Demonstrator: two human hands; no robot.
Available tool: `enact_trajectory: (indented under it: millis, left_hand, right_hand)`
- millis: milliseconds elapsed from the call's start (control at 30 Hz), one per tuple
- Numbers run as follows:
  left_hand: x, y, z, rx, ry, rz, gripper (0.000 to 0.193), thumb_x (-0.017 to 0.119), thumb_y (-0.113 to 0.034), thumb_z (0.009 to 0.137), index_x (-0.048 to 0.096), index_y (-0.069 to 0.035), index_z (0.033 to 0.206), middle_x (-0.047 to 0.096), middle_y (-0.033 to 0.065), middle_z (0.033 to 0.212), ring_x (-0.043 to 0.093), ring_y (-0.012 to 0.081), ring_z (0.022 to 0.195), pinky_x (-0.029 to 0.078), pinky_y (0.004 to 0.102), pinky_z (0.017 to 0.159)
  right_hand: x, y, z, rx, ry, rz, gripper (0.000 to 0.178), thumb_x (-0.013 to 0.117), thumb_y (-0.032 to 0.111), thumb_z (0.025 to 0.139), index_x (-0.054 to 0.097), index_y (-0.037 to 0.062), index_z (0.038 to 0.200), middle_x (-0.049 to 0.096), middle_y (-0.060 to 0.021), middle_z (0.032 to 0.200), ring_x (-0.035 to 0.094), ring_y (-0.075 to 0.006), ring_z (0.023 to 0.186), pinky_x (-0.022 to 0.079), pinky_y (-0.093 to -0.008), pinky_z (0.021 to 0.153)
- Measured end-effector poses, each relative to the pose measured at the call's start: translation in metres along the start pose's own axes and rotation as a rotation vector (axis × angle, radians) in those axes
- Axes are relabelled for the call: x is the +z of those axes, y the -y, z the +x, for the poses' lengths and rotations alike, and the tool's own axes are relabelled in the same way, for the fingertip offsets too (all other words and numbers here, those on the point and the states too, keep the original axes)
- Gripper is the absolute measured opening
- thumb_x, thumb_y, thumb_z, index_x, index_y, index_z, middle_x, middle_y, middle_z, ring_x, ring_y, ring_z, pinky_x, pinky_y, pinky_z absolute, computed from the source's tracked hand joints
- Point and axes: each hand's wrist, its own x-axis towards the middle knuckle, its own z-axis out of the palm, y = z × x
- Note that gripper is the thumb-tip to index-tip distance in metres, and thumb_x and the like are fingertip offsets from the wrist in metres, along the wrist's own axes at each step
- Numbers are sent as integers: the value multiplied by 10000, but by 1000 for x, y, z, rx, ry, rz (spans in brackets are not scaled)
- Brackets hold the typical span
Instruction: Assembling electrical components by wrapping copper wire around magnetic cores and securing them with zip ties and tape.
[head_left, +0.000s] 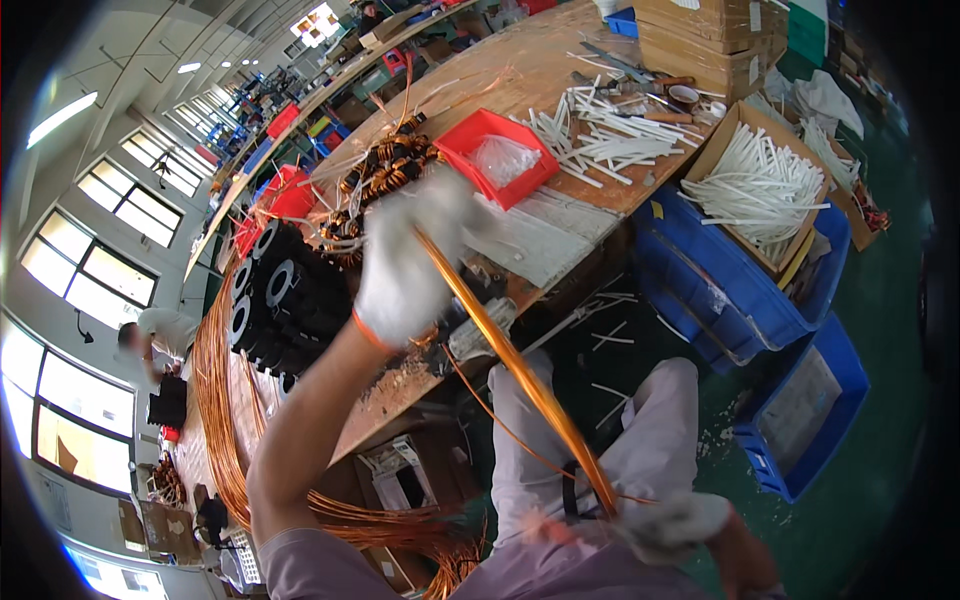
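Observation:
A bundle of copper wire point(520, 372) runs slantwise from the workbench down to my lap. My left hand point(408, 255), in a white glove with an orange cuff, is closed round its upper end and smeared by motion. The lower end meets my right hand point(675, 522), also white-gloved and blurred, closed on it close to my body; its fingers are partly hidden. One loose copper strand point(490, 408) hangs apart from the bundle. Just beyond my left hand lie copper-wound coils point(385, 172) and a red bin point(497, 157) holding clear plastic.
Black ring-shaped parts point(285, 300) are stacked left of my left hand, beside long copper wires point(212, 390). White tubes point(620, 130) lie on the bench point(450, 90). A carton of tubes point(765, 185) sits on a blue crate point(700, 270). Another person point(165, 330) is far left.

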Motion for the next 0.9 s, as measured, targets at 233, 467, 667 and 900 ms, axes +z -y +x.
enact_trajectory:
  millis: [233, 467, 667, 900]
  left_hand:
    - [-48, 148, 17, -619, -441, -650, 728, 474, -675, 1105, 620, -47, 768, 570, 42, 581, 457, 161, 428, 340, 356, 383]
    - [-28, 204, -12, -753, -437, -291, 763, 523, -687, 1078, 722, 8, 835, 505, 13, 577, 474, 155, 474, 388, 324, 481]
    - [-59, 112, 7, -777, -211, 150, 931, 358, -792, 1068, 678, 72, 1207, 664, 103, 788, 663, 163, 645, 557, 342, 559]
    - [25, -26, -55, 347, 926, 716, 520, 818, -538, 836, 740, -63, 1031, 665, 127, 964, 694, 342, 929, 571, 453, 832]
  right_hand:
    - [-11, 90, 262, -250, -681, 281, 511, 495, 266, 1169, 429, 148, 1662, 563, -16, 712, 412, -110, 407, 348, -297, 392]
    - [-38, 87, 230, -201, -481, 308, 552, 515, 350, 1172, 389, 200, 1688, 505, 20, 721, 428, -83, 495, 322, -273, 424]
    - [13, 19, 56, 2, -288, 803, 470, 553, 447, 1145, 535, 71, 1427, 498, 2, 714, 416, -64, 477, 307, -246, 422]
    - [5, -124, -105, -356, -438, -38, 369, 576, 266, 1106, 673, -78, 1198, 633, -118, 756, 534, -121, 505, 383, -291, 445]
